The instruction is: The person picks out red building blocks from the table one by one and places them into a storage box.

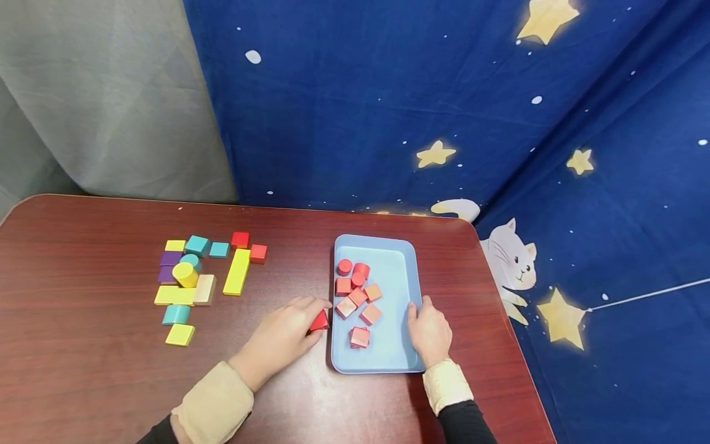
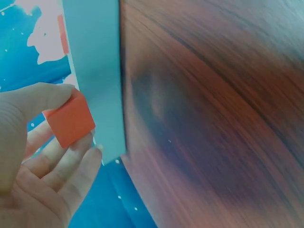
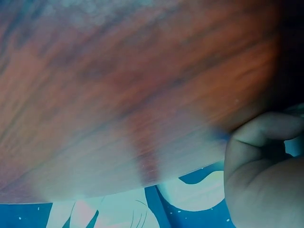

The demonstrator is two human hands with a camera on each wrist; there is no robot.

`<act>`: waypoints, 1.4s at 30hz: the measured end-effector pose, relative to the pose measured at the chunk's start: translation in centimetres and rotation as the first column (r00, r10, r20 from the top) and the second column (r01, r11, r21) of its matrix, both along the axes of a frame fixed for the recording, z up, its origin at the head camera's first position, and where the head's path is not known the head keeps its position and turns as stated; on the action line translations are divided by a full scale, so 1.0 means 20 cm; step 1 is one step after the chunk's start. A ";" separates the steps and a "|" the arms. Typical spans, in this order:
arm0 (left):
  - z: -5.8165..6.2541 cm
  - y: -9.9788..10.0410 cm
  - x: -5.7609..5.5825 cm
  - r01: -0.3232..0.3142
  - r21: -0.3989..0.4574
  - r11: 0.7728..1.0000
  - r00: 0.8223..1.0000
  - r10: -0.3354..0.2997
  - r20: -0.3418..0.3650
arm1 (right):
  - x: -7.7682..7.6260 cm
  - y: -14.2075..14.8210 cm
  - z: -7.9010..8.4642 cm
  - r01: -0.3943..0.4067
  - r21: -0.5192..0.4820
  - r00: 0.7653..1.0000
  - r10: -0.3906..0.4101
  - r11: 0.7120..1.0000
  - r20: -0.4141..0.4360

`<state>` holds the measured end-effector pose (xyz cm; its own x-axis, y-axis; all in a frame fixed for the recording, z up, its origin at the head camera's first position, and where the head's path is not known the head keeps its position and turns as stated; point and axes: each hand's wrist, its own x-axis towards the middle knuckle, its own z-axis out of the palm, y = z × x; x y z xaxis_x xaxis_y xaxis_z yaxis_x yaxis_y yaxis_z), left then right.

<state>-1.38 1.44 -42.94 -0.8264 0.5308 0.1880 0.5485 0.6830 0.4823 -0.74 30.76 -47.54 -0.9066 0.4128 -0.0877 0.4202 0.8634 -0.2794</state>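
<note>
My left hand (image 1: 289,328) pinches a red block (image 1: 319,321) between thumb and fingers, just outside the left wall of a light blue tray (image 1: 396,308). In the left wrist view the block (image 2: 71,118) shows flat orange-red faces, with the thumb on top and fingers beneath, close to the tray's side (image 2: 97,71). At the tray's right rim, my right hand (image 1: 431,330) grips the edge with curled fingers. Several red cubes (image 1: 370,314) and red cylinders (image 1: 344,267) lie inside the tray, mostly on its left half. The right wrist view shows the curled hand (image 3: 261,166) only partly.
Left on the brown table (image 1: 83,320) lies a group of yellow, purple, teal and plain wooden blocks, including a long yellow block (image 1: 236,272). Two red blocks, one of them a red cube (image 1: 257,253), sit beside it. A blue star-patterned curtain (image 1: 344,111) hangs behind.
</note>
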 end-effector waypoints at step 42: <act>-0.10 0.21 0.05 0.141 -0.015 0.990 0.964 -0.140 -0.226 | 0.00 0.00 0.01 0.003 -0.010 1.000 -0.003 1.000 -0.001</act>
<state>-0.40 5.74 -44.86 -0.6795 0.6380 0.3623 0.7337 0.5907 0.3357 -0.81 30.80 -47.33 -0.9055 0.4147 -0.0905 0.4224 0.8594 -0.2883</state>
